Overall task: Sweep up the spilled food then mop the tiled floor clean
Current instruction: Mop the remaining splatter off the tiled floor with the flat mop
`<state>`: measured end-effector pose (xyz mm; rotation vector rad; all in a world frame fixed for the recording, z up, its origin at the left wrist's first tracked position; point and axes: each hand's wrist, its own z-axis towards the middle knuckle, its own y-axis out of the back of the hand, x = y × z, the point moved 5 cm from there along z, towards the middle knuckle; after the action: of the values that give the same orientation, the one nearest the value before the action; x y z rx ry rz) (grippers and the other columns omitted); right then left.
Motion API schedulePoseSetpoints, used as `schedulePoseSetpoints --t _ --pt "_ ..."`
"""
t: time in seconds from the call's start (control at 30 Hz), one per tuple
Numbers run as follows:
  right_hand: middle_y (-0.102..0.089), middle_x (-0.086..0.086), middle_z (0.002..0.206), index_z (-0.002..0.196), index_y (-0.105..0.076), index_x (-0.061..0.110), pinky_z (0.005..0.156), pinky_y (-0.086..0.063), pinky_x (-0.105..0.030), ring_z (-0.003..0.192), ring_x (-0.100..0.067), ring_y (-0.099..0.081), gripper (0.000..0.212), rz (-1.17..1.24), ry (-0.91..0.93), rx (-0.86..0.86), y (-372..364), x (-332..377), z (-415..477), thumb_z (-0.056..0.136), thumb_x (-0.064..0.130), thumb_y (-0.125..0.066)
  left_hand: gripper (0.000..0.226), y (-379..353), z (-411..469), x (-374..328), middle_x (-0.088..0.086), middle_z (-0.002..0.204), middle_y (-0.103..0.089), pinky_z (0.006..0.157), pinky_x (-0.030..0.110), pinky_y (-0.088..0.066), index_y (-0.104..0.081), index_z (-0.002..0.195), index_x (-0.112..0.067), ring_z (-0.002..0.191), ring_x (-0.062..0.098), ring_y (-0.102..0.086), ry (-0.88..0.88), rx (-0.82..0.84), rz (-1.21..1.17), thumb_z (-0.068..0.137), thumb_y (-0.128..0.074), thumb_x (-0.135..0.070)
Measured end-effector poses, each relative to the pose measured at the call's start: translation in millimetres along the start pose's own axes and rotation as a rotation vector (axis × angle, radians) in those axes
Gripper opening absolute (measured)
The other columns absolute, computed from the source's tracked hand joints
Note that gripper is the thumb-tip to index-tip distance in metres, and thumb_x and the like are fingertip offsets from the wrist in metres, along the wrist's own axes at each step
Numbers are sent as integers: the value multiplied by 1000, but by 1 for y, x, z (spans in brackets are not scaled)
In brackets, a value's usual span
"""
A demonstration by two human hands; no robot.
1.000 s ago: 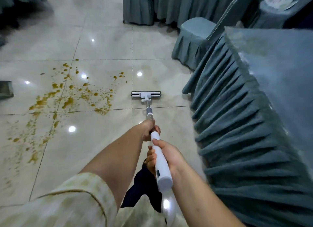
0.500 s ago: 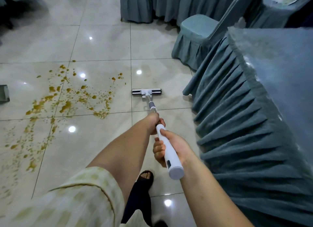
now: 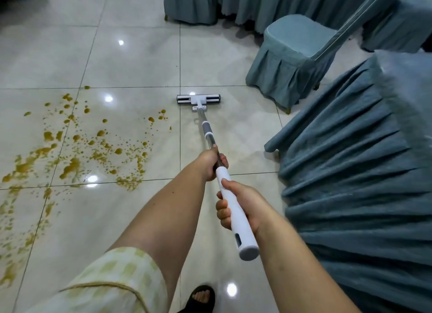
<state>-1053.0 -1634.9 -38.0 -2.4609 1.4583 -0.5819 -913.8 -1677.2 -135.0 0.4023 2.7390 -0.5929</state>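
Both arms extended forward; my left hand [image 3: 210,164] grips the mop handle [image 3: 236,217], my right hand [image 3: 249,204] grips it nearer me.

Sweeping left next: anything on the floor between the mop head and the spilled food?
Nothing visible. Only bare tile and a grout line separate the mop head from the nearest spots of spilled food to its left. The covered chair and table skirt stand on its right, off that path.

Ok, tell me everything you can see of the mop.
The mop has a narrow white-and-dark head flat on the floor, right of the spill and clear of it. A metal pole with a grey collar slants back to a white plastic grip with a grey end cap. The left hand holds the pole, the right hand the grip.
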Motion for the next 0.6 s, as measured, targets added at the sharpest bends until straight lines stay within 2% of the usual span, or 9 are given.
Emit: schedulePoseSetpoints --t 0.2,0.4,0.6 --pt "-44 -3 56 86 -45 11 38 -34 -18 37 -15 -39 29 52 10 4 4 -15 28 93 37 -57 29 9 24 5 0 65 -36 36 10 -31 -37 81 -12 50 10 -31 6 -36 52 102 -40 -31" --pt "-43 -4 55 88 -44 10 37 -33 -17 36 -15 -37 26 168 29 11 5 -53 -18 92 31 -58 22 15 -16 41 -1 65 -37 36 12 -32 -37 89 -12 46 8 -33 47 -10 83 101 -43 -30" --pt "-41 -4 57 83 -45 9 37 -33 -16 35 -14 -37 27 248 20 -22 13 -141 -83 93 32 -58 20 35 -87 117 -1 64 -38 37 13 -32 -39 89 -13 42 8 -35 99 13 193 100 -45 -29"
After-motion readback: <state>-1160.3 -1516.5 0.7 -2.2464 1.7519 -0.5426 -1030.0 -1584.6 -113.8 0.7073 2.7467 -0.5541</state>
